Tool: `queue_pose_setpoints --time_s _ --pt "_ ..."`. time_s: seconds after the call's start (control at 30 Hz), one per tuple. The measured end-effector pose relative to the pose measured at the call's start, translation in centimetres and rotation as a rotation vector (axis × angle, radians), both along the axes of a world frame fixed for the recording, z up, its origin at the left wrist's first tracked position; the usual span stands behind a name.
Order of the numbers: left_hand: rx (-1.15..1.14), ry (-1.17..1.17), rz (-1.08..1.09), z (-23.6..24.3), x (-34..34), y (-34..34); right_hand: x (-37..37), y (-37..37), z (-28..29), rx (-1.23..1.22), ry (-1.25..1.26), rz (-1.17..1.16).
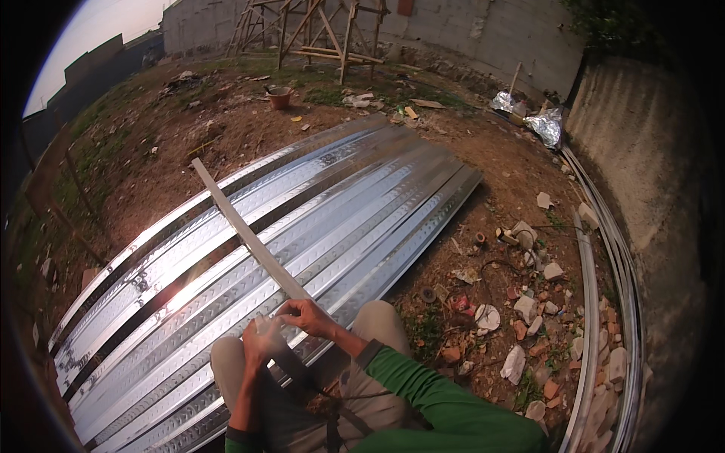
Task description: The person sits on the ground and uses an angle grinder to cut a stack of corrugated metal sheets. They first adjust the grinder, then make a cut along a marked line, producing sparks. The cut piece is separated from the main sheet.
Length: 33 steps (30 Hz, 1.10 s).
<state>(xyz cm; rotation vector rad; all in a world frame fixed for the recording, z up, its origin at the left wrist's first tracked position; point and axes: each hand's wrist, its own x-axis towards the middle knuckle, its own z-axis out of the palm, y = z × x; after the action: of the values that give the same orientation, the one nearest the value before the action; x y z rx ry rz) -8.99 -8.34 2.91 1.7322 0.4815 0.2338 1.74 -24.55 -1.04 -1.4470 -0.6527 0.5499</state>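
Observation:
My left hand (260, 341) is closed above my left knee, its fingers bent round something small and greyish that I cannot make out. Touching it, my right hand (305, 316) is bent in a pinch at the same spot; what it pinches is hidden. A dark, long shape (293, 365) hangs between my thighs just below the hands, too dim to name. Just beyond the right hand ends a long narrow strip (249, 235), wood or metal. It lies slantwise across ribbed, shiny metal decking sheets (317, 219), which spread in front of my knees.
Broken bricks and stones (513, 364) litter the soil to my right. Long metal channels (587, 332) lie along the concrete wall (642, 166). Crumpled foil (545, 127) sits at their far end. A bucket (279, 97) and a wooden scaffold (332, 34) stand beyond the sheets.

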Motion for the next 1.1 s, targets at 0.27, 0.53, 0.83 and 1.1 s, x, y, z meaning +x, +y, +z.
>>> queue_pose_setpoints --time_s 0.27,0.53,0.83,1.1 --pt "0.089 0.085 0.008 -2.5 0.5 1.1 0.1 0.1 -0.2 -0.017 0.021 0.005" --pt "0.192 0.080 0.042 -1.8 0.2 0.8 0.1 0.1 0.0 -0.001 0.053 0.010" --pt "0.229 0.073 0.051 0.5 -0.1 0.0 0.0 0.0 0.2 -0.031 0.017 0.000" --pt "0.206 0.062 0.061 -0.2 0.2 0.2 0.0 -0.2 0.7 -0.052 -0.077 -0.011"
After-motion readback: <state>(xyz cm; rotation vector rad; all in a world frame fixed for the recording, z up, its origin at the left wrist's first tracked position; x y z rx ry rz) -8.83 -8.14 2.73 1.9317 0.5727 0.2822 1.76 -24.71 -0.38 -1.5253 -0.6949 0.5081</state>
